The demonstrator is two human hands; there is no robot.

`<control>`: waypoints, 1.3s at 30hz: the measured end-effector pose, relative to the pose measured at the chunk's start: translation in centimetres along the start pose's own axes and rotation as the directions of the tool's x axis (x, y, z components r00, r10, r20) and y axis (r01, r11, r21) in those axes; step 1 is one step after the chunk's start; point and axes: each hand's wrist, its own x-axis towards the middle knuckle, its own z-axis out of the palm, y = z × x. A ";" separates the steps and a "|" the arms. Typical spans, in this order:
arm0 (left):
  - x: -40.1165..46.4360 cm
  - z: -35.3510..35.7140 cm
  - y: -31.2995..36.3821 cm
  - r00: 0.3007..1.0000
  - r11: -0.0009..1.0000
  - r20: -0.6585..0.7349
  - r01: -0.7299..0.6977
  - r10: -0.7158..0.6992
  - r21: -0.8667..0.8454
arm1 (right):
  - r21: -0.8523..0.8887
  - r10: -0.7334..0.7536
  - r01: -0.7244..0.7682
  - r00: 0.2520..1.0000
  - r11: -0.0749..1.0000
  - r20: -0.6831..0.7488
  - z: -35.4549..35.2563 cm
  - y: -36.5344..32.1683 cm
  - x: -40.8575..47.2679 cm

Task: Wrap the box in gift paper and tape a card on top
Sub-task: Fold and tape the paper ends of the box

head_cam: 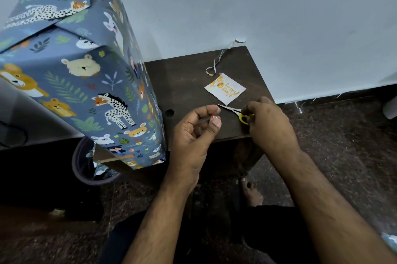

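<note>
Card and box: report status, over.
Left hand pinches tape piece; right hand grips scissors. Box wrapped. Card loose on table.

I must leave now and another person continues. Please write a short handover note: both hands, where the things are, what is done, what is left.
Left hand: pinches a small piece of tape between thumb and fingers.
Right hand: grips the yellow-handled scissors, blades pointing toward the tape.
Wrapped box: stands on the left part of the dark table, already covered in animal-print paper.
Birthday card: lies flat on the table, apart from the box.
Done: wrapping.
Left: cut the tape, put the card on top of the box, tape it.
</note>
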 end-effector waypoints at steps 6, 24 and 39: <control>-0.1 0.1 0.2 1.000 1.000 0.003 -0.006 0.006 0.004 | 0.001 0.035 -0.035 0.996 0.999 -0.076 0.0 0.1 -0.2; 0.8 -1.4 0.2 0.996 0.991 0.028 -0.085 0.083 0.104 | 0.315 -0.326 0.250 0.920 0.916 0.218 -3.7 0.1 -1.7; 0.3 -1.5 0.3 0.997 0.986 0.075 -0.046 0.035 0.158 | 0.414 -0.476 0.326 0.813 0.850 0.335 -3.6 3.1 -1.2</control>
